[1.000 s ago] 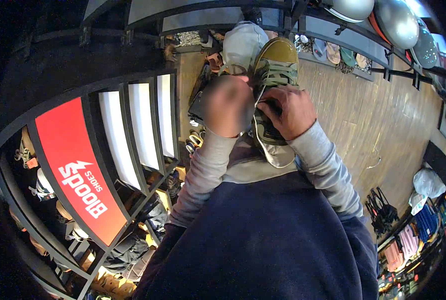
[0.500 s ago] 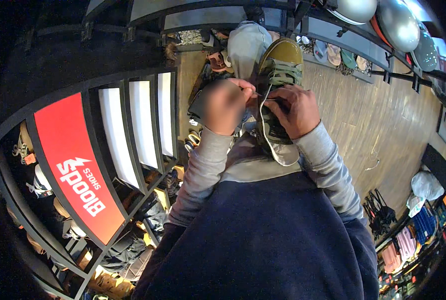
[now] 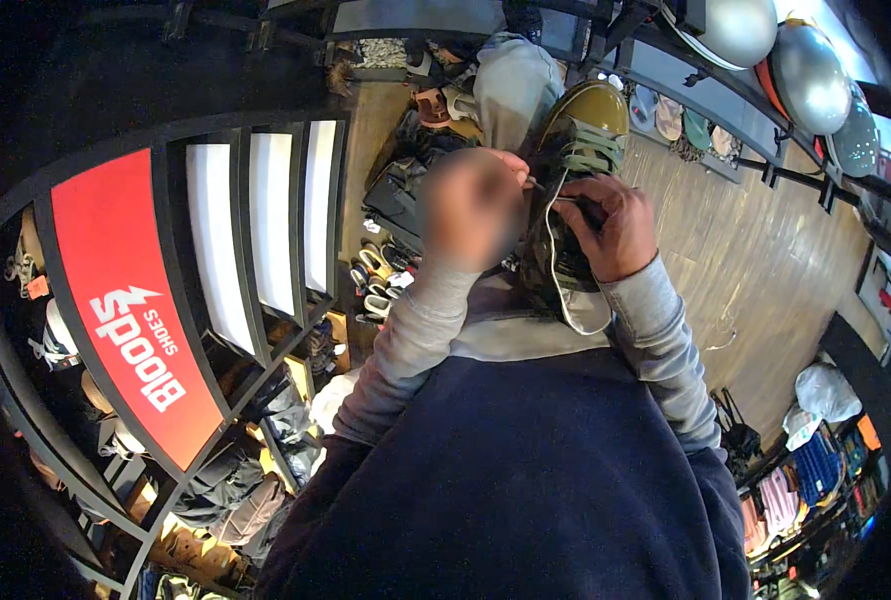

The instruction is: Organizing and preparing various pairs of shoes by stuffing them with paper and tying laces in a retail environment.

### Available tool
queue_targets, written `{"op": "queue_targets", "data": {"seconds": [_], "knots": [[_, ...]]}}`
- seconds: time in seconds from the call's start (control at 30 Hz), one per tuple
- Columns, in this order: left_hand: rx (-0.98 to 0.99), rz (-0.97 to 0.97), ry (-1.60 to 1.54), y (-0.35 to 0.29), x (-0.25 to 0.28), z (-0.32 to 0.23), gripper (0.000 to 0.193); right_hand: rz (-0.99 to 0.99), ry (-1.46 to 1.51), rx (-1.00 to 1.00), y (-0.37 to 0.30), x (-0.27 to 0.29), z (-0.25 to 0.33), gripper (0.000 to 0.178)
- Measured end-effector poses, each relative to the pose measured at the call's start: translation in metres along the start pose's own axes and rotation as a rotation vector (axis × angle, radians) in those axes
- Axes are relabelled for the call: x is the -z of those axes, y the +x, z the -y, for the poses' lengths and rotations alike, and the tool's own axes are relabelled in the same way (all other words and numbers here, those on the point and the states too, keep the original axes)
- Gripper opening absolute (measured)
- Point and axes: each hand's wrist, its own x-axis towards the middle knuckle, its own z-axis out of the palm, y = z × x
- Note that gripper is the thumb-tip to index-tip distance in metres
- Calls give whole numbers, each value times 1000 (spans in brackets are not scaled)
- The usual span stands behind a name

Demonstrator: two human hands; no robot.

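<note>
The olive-green shoe (image 3: 571,200) sits centre-far, toe pointing away, propped at the person's lap. The right hand (image 3: 611,225) clamps its collar, steadying it. The left hand (image 3: 471,205), blurred, apparently pinches the lace (image 3: 556,190) taut over the wooden floor (image 3: 756,250).

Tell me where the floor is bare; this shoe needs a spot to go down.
Bare wood floor lies right of the shoe, up to the wall racks. Left of the left hand it is crowded with footwear and shelves. Right hand grips the shoe.
</note>
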Motion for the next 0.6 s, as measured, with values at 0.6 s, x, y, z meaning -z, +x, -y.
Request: {"op": "queue_targets", "data": {"seconds": [0.6], "knots": [[23,34,76,6,-6,-11,20,-4,13,-19,0,2,-1,14]]}}
